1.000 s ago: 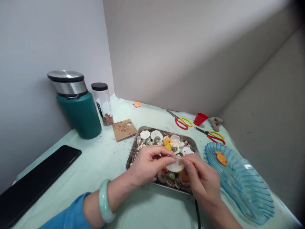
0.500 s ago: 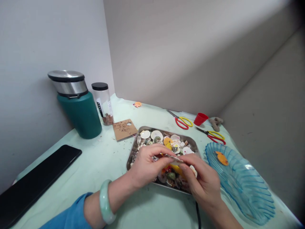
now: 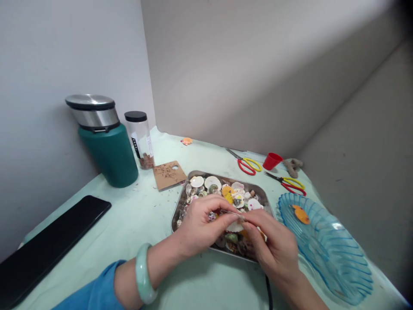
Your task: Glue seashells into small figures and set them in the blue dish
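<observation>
My left hand (image 3: 206,221) and my right hand (image 3: 272,239) meet over a metal tray (image 3: 177,211) full of assorted seashells. Between their thumbs and fingers they pinch a pale scallop-like shell (image 3: 235,225), its fanned side partly turned toward me. My left thumb and forefinger grip its left part, while the fingers of my right hand close on its right edge. Beneath and around the hands lie white, yellow, purple and green shells, among them a yellow scallop shell (image 3: 227,192) and a white shell (image 3: 213,184). My palms and fingers hide part of the tray.
A blue glass dish (image 3: 348,262) with an orange shell (image 3: 301,214) stands at right. Behind are two scissors (image 3: 247,164), a red cup (image 3: 272,161) and a driftwood-like piece (image 3: 293,167). To the left are a green flask (image 3: 109,155), a jar (image 3: 139,142), a board (image 3: 168,174) and a black slab (image 3: 58,245).
The shell between my fingers has turned from nearly edge-on to show more of its pale fanned face. Both hands stay over the tray.
</observation>
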